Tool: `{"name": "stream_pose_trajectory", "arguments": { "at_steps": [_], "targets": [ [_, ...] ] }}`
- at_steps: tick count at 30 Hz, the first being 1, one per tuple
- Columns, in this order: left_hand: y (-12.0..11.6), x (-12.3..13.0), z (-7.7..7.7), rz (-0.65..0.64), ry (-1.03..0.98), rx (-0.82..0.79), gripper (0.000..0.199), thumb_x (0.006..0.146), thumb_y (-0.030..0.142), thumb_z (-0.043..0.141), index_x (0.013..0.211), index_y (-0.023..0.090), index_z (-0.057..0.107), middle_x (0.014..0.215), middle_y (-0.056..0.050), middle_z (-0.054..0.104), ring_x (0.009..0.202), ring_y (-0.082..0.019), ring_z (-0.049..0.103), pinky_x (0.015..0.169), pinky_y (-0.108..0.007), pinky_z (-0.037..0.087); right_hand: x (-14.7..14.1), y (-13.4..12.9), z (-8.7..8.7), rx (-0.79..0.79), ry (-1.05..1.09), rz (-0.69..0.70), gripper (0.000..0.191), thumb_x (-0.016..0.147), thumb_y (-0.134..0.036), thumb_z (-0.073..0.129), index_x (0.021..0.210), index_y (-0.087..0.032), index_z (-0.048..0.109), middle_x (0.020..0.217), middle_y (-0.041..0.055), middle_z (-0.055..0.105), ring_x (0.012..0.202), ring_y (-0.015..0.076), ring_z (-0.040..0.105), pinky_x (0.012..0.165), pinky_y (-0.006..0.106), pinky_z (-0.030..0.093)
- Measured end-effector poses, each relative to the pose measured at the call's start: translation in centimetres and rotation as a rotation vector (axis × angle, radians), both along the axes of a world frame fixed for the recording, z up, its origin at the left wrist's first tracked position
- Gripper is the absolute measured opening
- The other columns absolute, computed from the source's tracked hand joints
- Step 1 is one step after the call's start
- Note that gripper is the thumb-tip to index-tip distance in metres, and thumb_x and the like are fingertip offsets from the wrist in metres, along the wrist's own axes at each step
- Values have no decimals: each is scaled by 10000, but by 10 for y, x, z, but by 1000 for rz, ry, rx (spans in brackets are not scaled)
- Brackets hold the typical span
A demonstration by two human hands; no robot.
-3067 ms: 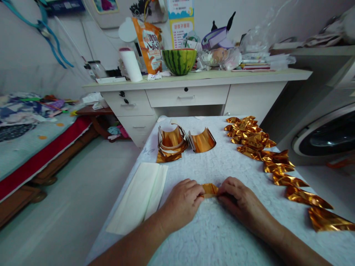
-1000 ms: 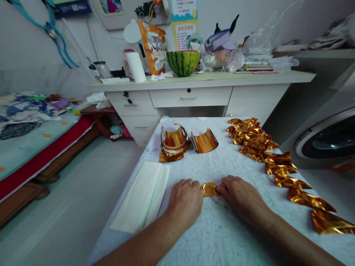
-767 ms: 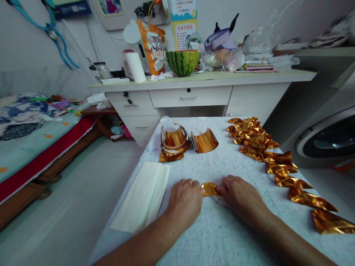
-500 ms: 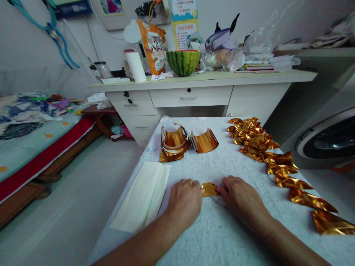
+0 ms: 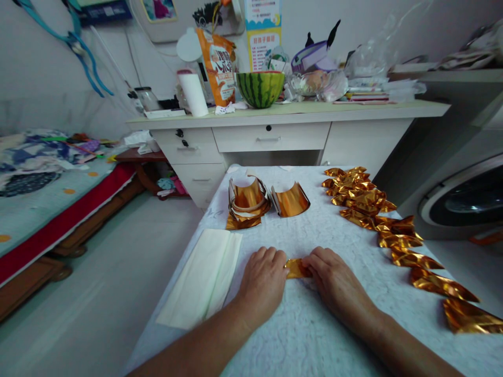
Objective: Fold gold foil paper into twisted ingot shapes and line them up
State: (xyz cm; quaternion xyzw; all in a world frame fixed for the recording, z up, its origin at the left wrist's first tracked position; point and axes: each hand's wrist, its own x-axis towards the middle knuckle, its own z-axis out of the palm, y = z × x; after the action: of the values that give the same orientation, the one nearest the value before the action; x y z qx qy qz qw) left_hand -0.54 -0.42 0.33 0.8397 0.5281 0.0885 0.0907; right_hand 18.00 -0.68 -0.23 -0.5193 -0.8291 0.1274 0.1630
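Between my two hands, low over the cloth-covered table (image 5: 283,335), a small piece of gold foil paper (image 5: 297,268) is stretched. My left hand (image 5: 264,280) pinches its left end, fingers curled with the knuckles up. At the right end my right hand (image 5: 334,277) grips it the same way; the fingertips of both hands are partly hidden. Beyond them lie a curled stack of gold foil sheets (image 5: 248,201) and a separate curved gold sheet (image 5: 291,200). Left of my left hand rests flat white paper (image 5: 200,280).
Folded gold foil pieces (image 5: 408,256) run in a row down the table's right side. Behind the table stands a white desk (image 5: 275,137) bearing a cut watermelon (image 5: 260,89) and an orange pouch (image 5: 217,68). A washing machine (image 5: 471,193) is on the right, a bed (image 5: 58,209) on the left.
My right hand has shifted slightly left, nearer my left hand, and the foil between them looks flatter and narrower. Both hands keep hold of it. The other things stay put.
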Motion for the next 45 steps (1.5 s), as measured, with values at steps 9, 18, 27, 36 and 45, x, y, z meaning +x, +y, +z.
{"name": "stream_pose_trajectory", "arguments": {
  "at_steps": [9, 18, 27, 36, 45],
  "targets": [
    [1, -3, -9, -57, -157, -52, 279, 895, 56, 465, 1110, 204, 561, 1007, -31, 587, 959, -195, 529, 874, -328, 443, -1, 0, 6, -31, -5, -2, 232, 945, -141, 441, 831, -181, 639, 834, 63, 585, 791, 200, 523, 731, 317, 400],
    [3, -3, -5, -31, -234, -114, 262, 907, 88, 467, 1079, 213, 620, 990, -30, 601, 941, -177, 558, 849, -300, 452, -6, -2, 11, -64, -46, -53, 97, 892, -264, 577, 855, -180, 607, 877, 70, 573, 818, 224, 510, 720, 335, 382],
    [1, -1, 1, 3, -303, -141, 105, 856, 258, 641, 946, 209, 619, 930, -14, 588, 911, -187, 544, 794, -297, 429, -10, 2, 12, -70, -87, -90, 93, 881, -236, 572, 810, -184, 602, 864, 66, 584, 780, 206, 497, 702, 326, 355],
    [0, 2, 7, 81, -276, -121, 121, 840, 284, 656, 948, 252, 611, 948, 21, 628, 951, -204, 504, 824, -348, 335, -6, -1, 2, -32, -83, -136, 54, 876, -226, 578, 875, -235, 630, 919, 56, 585, 855, 243, 490, 730, 366, 339],
    [2, -2, 5, 81, -255, -159, 138, 855, 226, 612, 979, 285, 617, 943, 31, 626, 958, -191, 501, 842, -333, 331, 11, 1, -12, 123, -95, -182, 177, 860, -261, 592, 1021, -294, 657, 1162, 84, 557, 1046, 291, 481, 912, 484, 353]
  ]
}}
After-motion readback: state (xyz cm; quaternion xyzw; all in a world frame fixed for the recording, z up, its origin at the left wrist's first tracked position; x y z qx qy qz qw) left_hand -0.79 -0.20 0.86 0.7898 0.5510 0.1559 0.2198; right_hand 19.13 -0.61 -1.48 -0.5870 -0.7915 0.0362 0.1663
